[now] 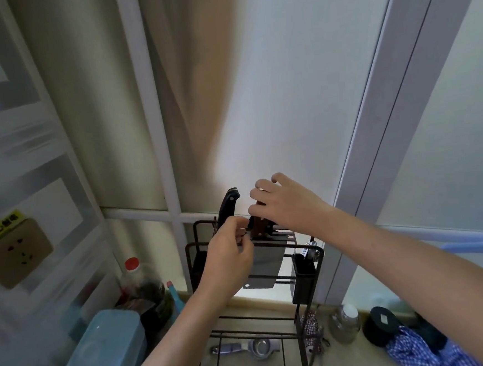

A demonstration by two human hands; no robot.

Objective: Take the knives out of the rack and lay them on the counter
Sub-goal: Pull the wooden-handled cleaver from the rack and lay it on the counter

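The head view looks down at a dark wire rack (306,252) that stands on a pale counter (262,311) in front of a frosted window. Both bare hands are at the top of the rack. The right hand (282,202) reaches in from the right, its fingers curled over a knife with a brown wooden handle (259,226). This knife is a cleaver (263,267): its wide grey blade hangs down inside the rack frame, partly above the lower bars. The left hand (230,256) comes from below, fingers bent together close to the base of the same handle. It seems to pinch something there, but I cannot tell exactly what it touches. Just to the left, a second knife with a black handle (228,208) stands upright in the rack, the blade hidden behind the left hand. More dark handles sit low behind the right hand, too blurred to count. A black utensil cup (302,276) hangs on the right side of the rack. Under the rack lies a metal squeezer (247,348). A blue plastic box (103,349) and a bottle with red cap (140,286) stand at the left, a small jar (345,322) at the right.
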